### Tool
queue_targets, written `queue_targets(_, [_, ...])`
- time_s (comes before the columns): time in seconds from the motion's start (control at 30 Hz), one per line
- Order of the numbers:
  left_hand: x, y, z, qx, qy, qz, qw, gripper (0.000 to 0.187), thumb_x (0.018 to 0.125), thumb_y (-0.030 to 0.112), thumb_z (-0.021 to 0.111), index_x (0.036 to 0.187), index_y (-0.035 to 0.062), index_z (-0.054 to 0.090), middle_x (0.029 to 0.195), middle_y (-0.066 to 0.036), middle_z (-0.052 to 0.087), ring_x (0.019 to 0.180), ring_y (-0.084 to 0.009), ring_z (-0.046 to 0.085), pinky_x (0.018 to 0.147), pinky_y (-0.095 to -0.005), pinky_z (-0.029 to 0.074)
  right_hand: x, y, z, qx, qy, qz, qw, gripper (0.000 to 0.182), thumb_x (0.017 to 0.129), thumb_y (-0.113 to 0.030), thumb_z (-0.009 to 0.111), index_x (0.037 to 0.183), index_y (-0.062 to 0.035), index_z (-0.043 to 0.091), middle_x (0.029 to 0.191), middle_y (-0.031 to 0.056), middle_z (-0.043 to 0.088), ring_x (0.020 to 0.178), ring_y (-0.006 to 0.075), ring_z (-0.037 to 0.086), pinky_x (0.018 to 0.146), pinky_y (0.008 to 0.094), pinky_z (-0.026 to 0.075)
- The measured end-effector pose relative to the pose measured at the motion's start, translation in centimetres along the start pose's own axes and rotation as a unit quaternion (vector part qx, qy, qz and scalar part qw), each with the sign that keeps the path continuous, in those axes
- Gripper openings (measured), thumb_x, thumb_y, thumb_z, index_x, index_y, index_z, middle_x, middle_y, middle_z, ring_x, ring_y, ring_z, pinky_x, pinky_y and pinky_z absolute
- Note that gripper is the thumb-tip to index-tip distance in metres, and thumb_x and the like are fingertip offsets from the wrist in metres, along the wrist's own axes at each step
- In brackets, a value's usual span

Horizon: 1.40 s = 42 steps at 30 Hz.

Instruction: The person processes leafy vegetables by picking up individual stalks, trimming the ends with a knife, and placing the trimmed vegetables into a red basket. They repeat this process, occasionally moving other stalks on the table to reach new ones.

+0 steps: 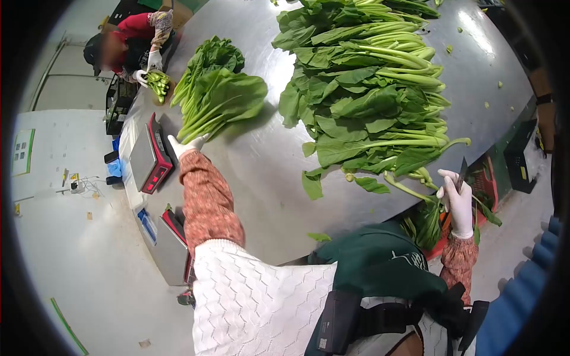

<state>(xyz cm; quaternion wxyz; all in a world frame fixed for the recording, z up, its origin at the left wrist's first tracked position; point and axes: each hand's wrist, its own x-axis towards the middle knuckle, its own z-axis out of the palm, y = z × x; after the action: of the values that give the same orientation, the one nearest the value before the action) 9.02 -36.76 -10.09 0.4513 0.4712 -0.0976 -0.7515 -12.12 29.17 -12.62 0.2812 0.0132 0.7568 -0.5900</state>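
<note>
My left hand (pixel 185 146), in a white glove, grips the stem ends of a bunch of leafy greens (pixel 218 98) that lies on the steel table (pixel 267 172) beside a weighing scale (pixel 149 155). My right hand (pixel 457 202), also gloved, holds a dark knife (pixel 462 173) upright at the table's near right edge. A large pile of leafy greens (pixel 371 89) with pale stems lies across the table between my hands.
A second scale (pixel 169 246) stands at the table's near left edge. A person in red with white gloves (pixel 148 62) handles greens at the far left end. A red crate (pixel 484 190) with greens sits below the right edge. Small leaf scraps dot the table.
</note>
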Motion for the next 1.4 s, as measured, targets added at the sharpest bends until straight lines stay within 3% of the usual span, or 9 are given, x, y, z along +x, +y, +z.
queue_targets(0.13, [0.2, -3.7, 0.5, 0.128, 0.039, -0.006, 0.991, 0.099, 0.081, 0.053, 0.070, 0.150, 0.0008, 0.021, 0.156, -0.014, 0.026, 0.144, -0.0373, 0.020, 0.117, -0.0542, 0.014, 0.3, 0.4, -0.3, -0.014, 0.010, -0.011, 1.000, 0.025, 0.100, -0.017, 0.053, 0.116, -0.0023, 0.064, 0.066, -0.0019, 0.058, 0.044, 0.0001, 0.036, 0.042, 0.0181, 0.025])
queue_targets(0.27, [-5.1, -11.4, -3.5, 0.242, -0.232, 0.021, 0.942, 0.045, 0.098, 0.021, 0.055, 0.134, -0.0031, 0.045, 0.144, -0.019, 0.046, 0.131, -0.0352, 0.046, 0.109, -0.0465, 0.039, 0.2, 0.2, -1.2, 0.026, 0.023, 0.012, 0.999, 0.025, 0.097, -0.023, 0.059, 0.111, -0.0043, 0.068, 0.068, -0.0026, 0.061, 0.048, 0.0012, 0.041, 0.044, 0.0193, 0.030])
queue_targets(0.43, [-17.5, -21.7, -0.9, 0.440, -0.309, 0.126, 0.834, 0.035, 0.097, 0.019, 0.059, 0.121, -0.0058, 0.056, 0.112, -0.017, 0.066, 0.096, -0.0226, 0.065, 0.091, -0.0350, 0.052, 2.8, 0.8, -1.9, 0.033, 0.031, -0.022, 0.999, 0.026, 0.099, -0.022, 0.054, 0.112, -0.0044, 0.068, 0.072, -0.0008, 0.064, 0.047, 0.0027, 0.042, 0.043, 0.0207, 0.033])
queue_targets(0.6, [-29.4, -29.8, 2.4, 0.539, -0.518, 0.121, 0.653, 0.019, 0.091, 0.004, 0.064, 0.109, -0.0030, 0.066, 0.100, -0.010, 0.070, 0.090, -0.0171, 0.067, 0.084, -0.0281, 0.053, 4.7, 4.1, -1.4, 0.060, 0.044, 0.024, 0.997, 0.032, 0.098, -0.025, 0.052, 0.113, 0.0008, 0.063, 0.076, 0.0056, 0.070, 0.049, 0.0070, 0.047, 0.045, 0.0228, 0.038])
queue_targets(0.7, [-29.7, -35.3, 2.8, 0.554, -0.639, 0.351, 0.402, 0.014, 0.083, 0.005, 0.069, 0.098, 0.0035, 0.070, 0.097, -0.011, 0.070, 0.088, -0.0235, 0.068, 0.081, -0.0303, 0.052, 3.7, 7.3, -3.8, 0.101, 0.131, 0.014, 0.986, 0.031, 0.097, -0.022, 0.051, 0.113, 0.0020, 0.063, 0.079, 0.0061, 0.070, 0.056, 0.0093, 0.057, 0.048, 0.0237, 0.043])
queue_targets(0.93, [-29.0, -44.1, 2.9, 0.710, -0.484, 0.509, 0.041, 0.048, 0.071, 0.026, 0.078, 0.112, 0.0075, 0.061, 0.108, -0.010, 0.060, 0.099, -0.0299, 0.057, 0.084, -0.0411, 0.047, -1.7, 9.9, -9.3, -0.014, 0.237, 0.018, 0.971, 0.039, 0.087, -0.016, 0.065, 0.121, 0.0041, 0.058, 0.081, 0.0031, 0.064, 0.065, 0.0099, 0.059, 0.059, 0.0266, 0.050])
queue_targets(1.07, [-27.3, -44.1, 4.3, 0.688, -0.541, 0.475, 0.088, 0.046, 0.066, 0.029, 0.082, 0.104, 0.0116, 0.063, 0.097, -0.011, 0.059, 0.094, -0.0299, 0.059, 0.081, -0.0419, 0.049, -2.7, 10.8, -7.0, -0.105, 0.239, -0.100, 0.960, 0.023, 0.090, -0.009, 0.056, 0.110, 0.0009, 0.064, 0.103, 0.0201, 0.065, 0.093, 0.0349, 0.065, 0.082, 0.0393, 0.051])
queue_targets(1.2, [-29.5, -40.7, 6.1, 0.653, -0.652, 0.281, 0.262, 0.041, 0.072, 0.019, 0.075, 0.104, 0.0042, 0.054, 0.091, -0.018, 0.065, 0.081, -0.0345, 0.065, 0.076, -0.0396, 0.053, -4.0, 6.7, -4.6, -0.120, 0.207, -0.199, 0.950, 0.027, 0.093, -0.008, 0.058, 0.118, 0.0003, 0.059, 0.095, 0.0148, 0.064, 0.073, 0.0259, 0.062, 0.072, 0.0342, 0.052])
queue_targets(1.4, [-35.3, -36.9, 5.7, 0.654, -0.632, 0.312, 0.276, 0.042, 0.077, 0.021, 0.072, 0.112, 0.0043, 0.055, 0.093, -0.020, 0.067, 0.082, -0.0353, 0.067, 0.074, -0.0399, 0.053, -4.9, -0.7, -2.8, -0.135, 0.201, -0.205, 0.948, 0.036, 0.088, -0.009, 0.059, 0.124, -0.0094, 0.060, 0.090, 0.0237, 0.065, 0.082, 0.0386, 0.066, 0.070, 0.0391, 0.053])
